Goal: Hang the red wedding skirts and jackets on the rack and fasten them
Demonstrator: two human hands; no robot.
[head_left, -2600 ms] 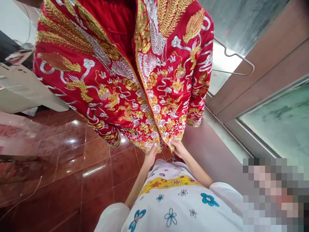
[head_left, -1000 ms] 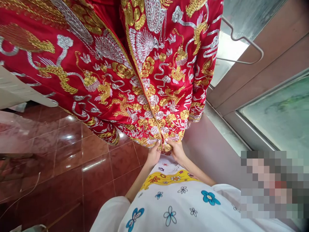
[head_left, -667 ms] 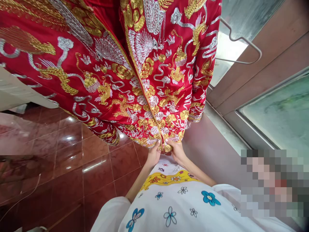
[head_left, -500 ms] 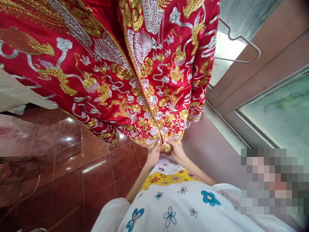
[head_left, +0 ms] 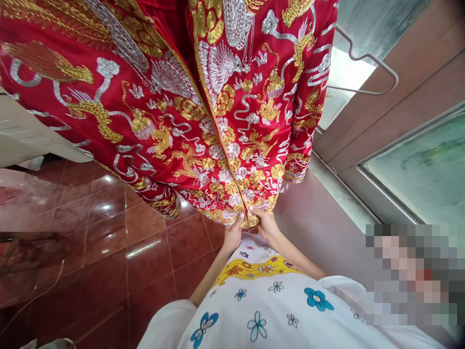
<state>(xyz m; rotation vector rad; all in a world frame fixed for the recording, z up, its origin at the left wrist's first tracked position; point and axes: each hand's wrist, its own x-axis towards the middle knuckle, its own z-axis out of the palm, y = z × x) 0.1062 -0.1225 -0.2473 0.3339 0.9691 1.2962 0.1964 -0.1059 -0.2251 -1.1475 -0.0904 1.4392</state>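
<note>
A red jacket [head_left: 225, 160] covered in gold and silver embroidery hangs in front of me, its front edges meeting at the lower hem. My left hand [head_left: 233, 232] pinches the bottom corner of one front edge, thumb on top. Close beside it, my right hand [head_left: 266, 224] grips the hem of the other front edge in the same way. The fingers of both hands are hidden behind the cloth. One sleeve [head_left: 160, 201] hangs at the left and the other sleeve [head_left: 300, 160] at the right. What holds the jacket up is out of view.
A wire hanger [head_left: 378, 72] hangs at the right by a framed glass window [head_left: 417, 165]. Red glossy tiles [head_left: 145, 247] cover the floor. A thin cable [head_left: 51, 286] and a pale piece of furniture [head_left: 32, 131] are at the left. A blurred patch hides the lower right.
Both hands stay on the hem, with the left hand shifted very slightly. The jacket and surroundings sit a little further right in the view.
</note>
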